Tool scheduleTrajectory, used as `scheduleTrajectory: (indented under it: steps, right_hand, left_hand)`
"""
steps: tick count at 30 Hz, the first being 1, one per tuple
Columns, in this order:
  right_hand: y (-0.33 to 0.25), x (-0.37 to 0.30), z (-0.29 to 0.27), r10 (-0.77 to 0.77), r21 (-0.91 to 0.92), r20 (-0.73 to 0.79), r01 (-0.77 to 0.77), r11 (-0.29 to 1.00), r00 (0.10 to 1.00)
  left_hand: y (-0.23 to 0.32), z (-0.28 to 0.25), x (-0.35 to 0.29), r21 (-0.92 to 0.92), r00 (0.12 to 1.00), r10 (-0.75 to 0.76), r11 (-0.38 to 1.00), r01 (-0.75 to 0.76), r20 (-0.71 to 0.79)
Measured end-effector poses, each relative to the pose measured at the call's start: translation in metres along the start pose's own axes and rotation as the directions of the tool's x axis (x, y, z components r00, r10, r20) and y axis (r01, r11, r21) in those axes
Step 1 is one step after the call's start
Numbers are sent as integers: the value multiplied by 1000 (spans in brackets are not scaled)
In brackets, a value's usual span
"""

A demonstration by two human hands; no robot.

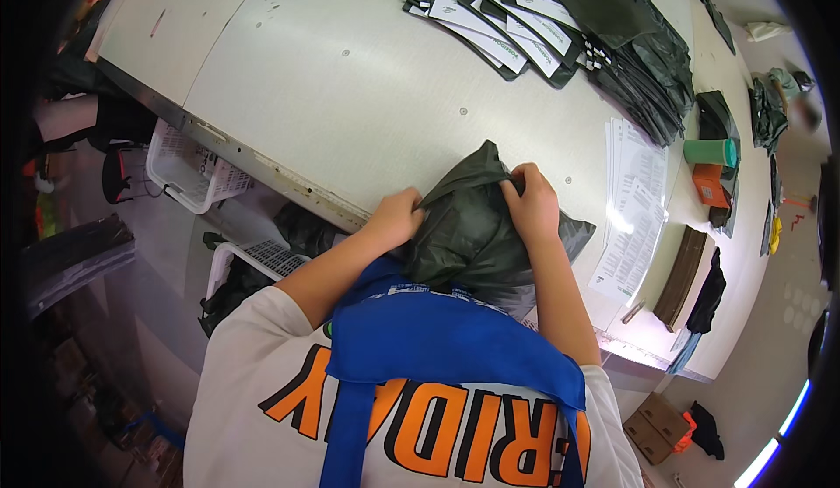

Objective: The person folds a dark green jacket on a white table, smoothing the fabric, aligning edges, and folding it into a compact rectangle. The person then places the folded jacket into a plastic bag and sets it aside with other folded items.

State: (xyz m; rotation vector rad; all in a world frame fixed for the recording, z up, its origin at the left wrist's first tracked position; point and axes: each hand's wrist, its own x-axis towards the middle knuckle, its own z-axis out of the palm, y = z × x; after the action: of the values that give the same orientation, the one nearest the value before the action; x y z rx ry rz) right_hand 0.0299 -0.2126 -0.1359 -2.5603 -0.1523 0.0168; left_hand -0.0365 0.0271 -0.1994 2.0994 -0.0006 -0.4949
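A dark, crinkled plastic bag [472, 225] lies at the table's near edge, right in front of my body. My left hand [401, 218] is closed on its left side, the fingertips pinching the plastic. On the opposite side, my right hand [532, 203] grips the bag's upper right edge between thumb and fingers. The bag's top rises to a peak between my hands. Whatever it holds inside is hidden.
Dark bags with white labels [534, 37] are piled at the table's far side. Printed sheets [632, 208] lie to the right, near a green cylinder [709, 152], an orange box [707, 183] and a brown cardboard stack [681, 278]. White baskets [188, 173] stand below the table's left edge.
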Motion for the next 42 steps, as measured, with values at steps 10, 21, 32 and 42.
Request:
scheduleTrajectory:
  steps: [10, 21, 32, 42]
  right_hand:
    - [-67, -71, -3, -399, 19, 150, 401, 916, 905]
    - [-53, -47, 13, -218, -164, 350, 289, 943, 911]
    - [-36, -11, -1, -135, 219, 679, -24, 975, 722]
    - [-30, -17, 6, -258, 267, 546, 127, 955, 797]
  left_hand:
    - [35, -16, 12, -749, 896, -141, 504, 431, 421]
    - [51, -23, 6, -640, 918, -80, 694, 330, 387]
    - [67, -18, 16, -492, 960, -123, 838, 237, 252]
    - [62, -5, 14, -385, 994, -52, 919, 86, 98]
